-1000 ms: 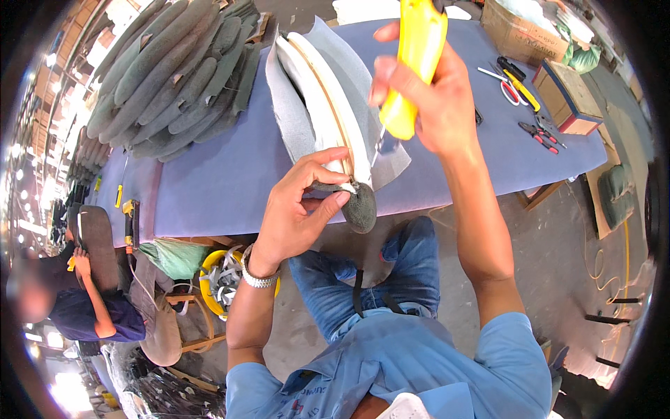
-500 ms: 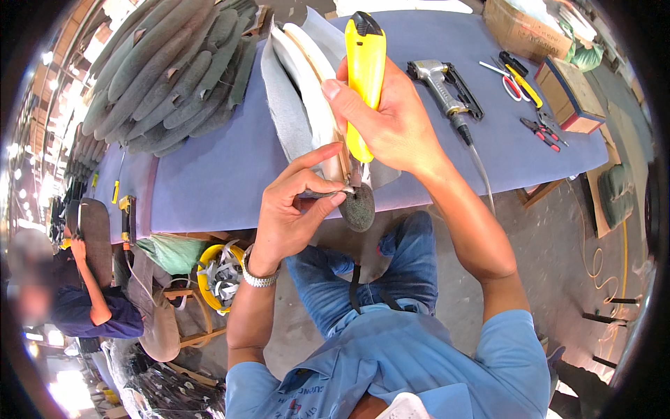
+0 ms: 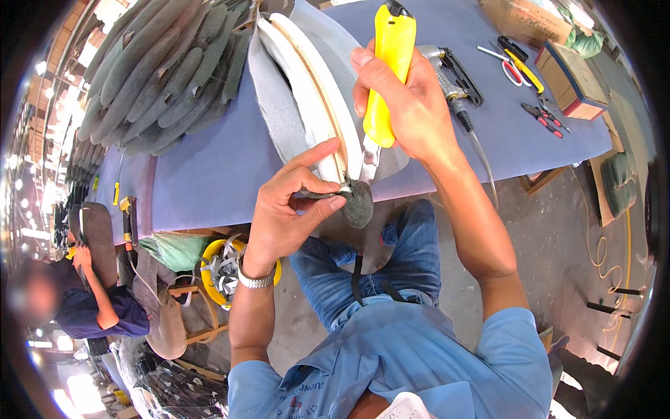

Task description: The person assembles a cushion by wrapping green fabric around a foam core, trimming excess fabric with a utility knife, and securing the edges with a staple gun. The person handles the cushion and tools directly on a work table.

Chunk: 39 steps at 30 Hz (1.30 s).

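My right hand (image 3: 419,112) grips a yellow utility knife (image 3: 388,70), its blade (image 3: 370,162) out and pointing down toward me. The blade tip is beside the near end of a long curved padded piece (image 3: 314,77), which has white foam and a thin wooden strip. Grey fabric (image 3: 278,105) lies spread under and along both sides of this piece. At the near end the fabric gathers into a dark grey rounded flap (image 3: 359,207). My left hand (image 3: 283,206) pinches that fabric between thumb and forefinger. Whether the blade touches the fabric, I cannot tell.
A large pile of dark grey curved pieces (image 3: 160,70) covers the table's (image 3: 202,181) far left. To the right are a staple gun (image 3: 453,84) with a hose, scissors (image 3: 515,73), pliers (image 3: 544,119) and boxes (image 3: 572,87). A co-worker (image 3: 105,300) works at the left.
My right hand and the knife have moved right, and the blade has shifted right from the wooden strip. The padded piece's far end has shifted left. My left hand keeps its pinch.
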Tool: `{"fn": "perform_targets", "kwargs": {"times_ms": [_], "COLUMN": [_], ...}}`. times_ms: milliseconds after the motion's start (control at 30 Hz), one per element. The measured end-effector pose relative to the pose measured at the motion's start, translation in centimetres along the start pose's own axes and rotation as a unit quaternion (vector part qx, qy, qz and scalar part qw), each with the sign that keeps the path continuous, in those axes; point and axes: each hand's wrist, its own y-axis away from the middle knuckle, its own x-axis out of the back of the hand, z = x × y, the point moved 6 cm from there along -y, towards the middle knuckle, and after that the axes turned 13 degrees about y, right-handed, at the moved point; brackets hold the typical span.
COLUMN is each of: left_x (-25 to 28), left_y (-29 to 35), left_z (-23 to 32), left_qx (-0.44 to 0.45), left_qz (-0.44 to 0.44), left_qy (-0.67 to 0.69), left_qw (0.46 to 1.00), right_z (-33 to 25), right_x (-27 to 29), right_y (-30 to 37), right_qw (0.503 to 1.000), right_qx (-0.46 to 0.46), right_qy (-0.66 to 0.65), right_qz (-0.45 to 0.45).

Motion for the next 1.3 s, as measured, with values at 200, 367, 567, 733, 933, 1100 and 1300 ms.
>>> {"fn": "perform_targets", "kwargs": {"times_ms": [200,367,567,733,933,1100,1300], "left_x": [0.0,0.1,0.1,0.0,-0.1,0.0,-0.7], "left_y": [0.3,0.6,0.6,0.7,0.7,0.7,0.3], "left_z": [-0.2,-0.5,-0.5,-0.6,-0.7,-0.7,-0.6], "left_qx": [0.0,0.014,-0.006,-0.012,-0.016,-0.01,-0.021], "left_qz": [-0.007,0.001,-0.006,-0.003,0.0,-0.002,0.002], "left_qy": [0.015,0.038,-0.013,-0.006,0.001,-0.02,0.0], "left_qw": [1.0,0.999,1.0,1.0,1.0,1.0,1.0], "right_z": [0.5,1.3,1.6,2.1,2.5,2.6,2.9], "right_x": [-1.2,-1.9,-2.3,-2.3,-2.4,-2.4,-2.1], "right_y": [0.8,0.9,1.0,1.0,1.0,1.1,1.2], "right_qw": [0.999,0.995,0.991,0.991,0.995,0.993,0.994], "right_qx": [0.003,-0.024,-0.031,-0.041,-0.066,-0.089,-0.088], "right_qy": [0.029,0.085,0.121,0.113,0.054,0.044,0.049], "right_qz": [-0.016,-0.043,-0.052,-0.051,-0.056,-0.071,-0.046]}}
